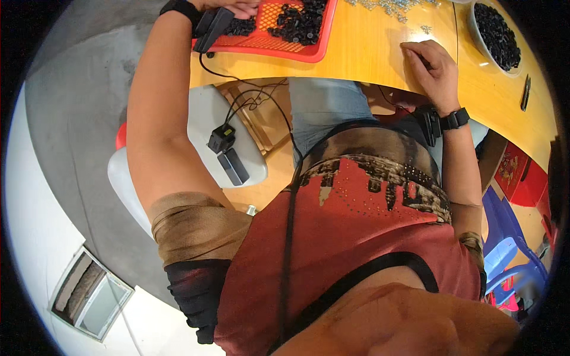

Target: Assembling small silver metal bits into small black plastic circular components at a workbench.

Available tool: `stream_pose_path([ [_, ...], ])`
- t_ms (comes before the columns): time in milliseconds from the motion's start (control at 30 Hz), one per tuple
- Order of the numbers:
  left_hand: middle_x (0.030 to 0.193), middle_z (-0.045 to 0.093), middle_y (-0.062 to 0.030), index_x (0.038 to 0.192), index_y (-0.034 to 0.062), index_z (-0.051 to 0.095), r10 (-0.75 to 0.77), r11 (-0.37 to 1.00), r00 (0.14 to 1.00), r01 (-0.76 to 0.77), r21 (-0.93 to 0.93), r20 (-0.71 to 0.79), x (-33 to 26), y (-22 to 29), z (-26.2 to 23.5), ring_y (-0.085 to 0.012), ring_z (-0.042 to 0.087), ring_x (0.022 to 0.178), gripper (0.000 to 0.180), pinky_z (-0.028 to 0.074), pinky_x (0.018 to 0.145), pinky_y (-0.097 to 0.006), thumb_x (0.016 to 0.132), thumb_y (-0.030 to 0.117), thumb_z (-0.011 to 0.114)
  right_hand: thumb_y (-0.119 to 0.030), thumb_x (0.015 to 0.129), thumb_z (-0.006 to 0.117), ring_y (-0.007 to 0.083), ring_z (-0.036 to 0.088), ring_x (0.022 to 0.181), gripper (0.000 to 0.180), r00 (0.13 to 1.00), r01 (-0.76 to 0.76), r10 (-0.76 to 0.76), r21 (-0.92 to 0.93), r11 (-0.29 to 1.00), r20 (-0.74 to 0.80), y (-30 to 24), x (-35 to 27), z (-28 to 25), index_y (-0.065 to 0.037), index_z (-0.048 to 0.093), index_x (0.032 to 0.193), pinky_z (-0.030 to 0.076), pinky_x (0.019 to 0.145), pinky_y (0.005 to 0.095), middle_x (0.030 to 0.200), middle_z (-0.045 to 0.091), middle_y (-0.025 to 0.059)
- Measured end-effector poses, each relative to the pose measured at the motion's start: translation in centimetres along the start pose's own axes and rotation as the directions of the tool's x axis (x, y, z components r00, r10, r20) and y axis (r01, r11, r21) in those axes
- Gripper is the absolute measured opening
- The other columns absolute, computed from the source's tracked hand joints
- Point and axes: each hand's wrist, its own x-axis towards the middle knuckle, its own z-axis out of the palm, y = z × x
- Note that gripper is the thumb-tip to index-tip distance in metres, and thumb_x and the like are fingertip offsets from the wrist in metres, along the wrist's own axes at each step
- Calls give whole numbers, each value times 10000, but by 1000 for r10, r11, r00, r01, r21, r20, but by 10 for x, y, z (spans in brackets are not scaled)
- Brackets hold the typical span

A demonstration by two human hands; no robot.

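1. Your left hand [242, 9], partly cut off by the upper edge, is at the red perforated basket [312, 56] holding small black parts [301, 25].
2. Your right hand [436, 70], fingers curled, rests at the yellow table's [368, 56] edge.
3. Beyond it lie silvery pieces [392, 8]; rightward, a bowl [474, 29] of black pieces [497, 37].

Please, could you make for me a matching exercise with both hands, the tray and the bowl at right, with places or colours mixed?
1. Left hand
2. Right hand
3. Tray
4. Bowl

A. Whitish and round
B. Fingers curled, at the near edge of the yellow tabletop
C. Red, with a mesh base
D. Close to black parts in the tray

Pairs: 1-D, 2-B, 3-C, 4-A.
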Motion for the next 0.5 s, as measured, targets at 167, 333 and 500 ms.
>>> stream_pose_path([
  [167,1062,661,-133,1205,11,561,-307,949,951,308,66,-30,36,62,72,-235,701,903,284,601,782,-377,944,90,638,-140,897,675,296,660,844,134,999,-37,37,0,999,19,9,-2,1,-73,731,999,522,736,344,905,685,102],
  [333,935,669,-133,1035,-7,604,-277,842,914,379,384,-296,37,42,64,-242,703,786,137,580,677,-384,915,39,653,-142,900,673,296,659,840,138,1000,-29,28,31,999,11,13,-3,4,-74,730,1005,522,733,339,910,684,102],
  [500,909,670,-133,1039,-1,600,-242,922,933,306,236,-266,13,29,41,-244,703,790,121,583,675,-380,937,55,630,-144,900,672,289,665,848,139,999,-36,36,12,999,29,14,-2,4,-77,730,1007,523,737,338,911,684,108],
])
